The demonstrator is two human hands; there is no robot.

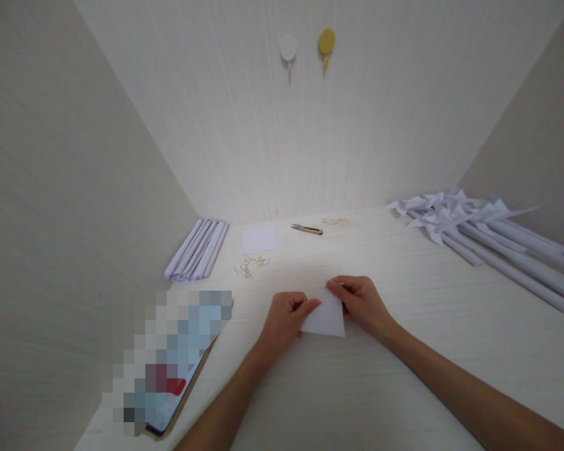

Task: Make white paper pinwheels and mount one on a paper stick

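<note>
A small white sheet of paper [326, 318] is held up between my two hands, just above the table. My left hand [286, 316] pinches its left side, thumb on top and the other fingers curled behind. At the upper right corner, my right hand [361, 302] grips the paper between thumb and fingers. Whether the paper is a single layer or folded, I cannot tell. Beyond my hands lie a flat white paper square [259, 239], a pair of thread snips [307, 229] and several small cotton-tipped pieces [250, 266].
Rolled white paper tubes [197, 249] lie stacked at the left wall. Paper pinwheels on sticks [470, 225] are piled at the right. A phone [183, 363], partly blurred, rests at the left. More tiny pieces [335, 222] lie beside the snips. Two hooks, white [288, 48] and yellow [326, 42], hang on the back wall.
</note>
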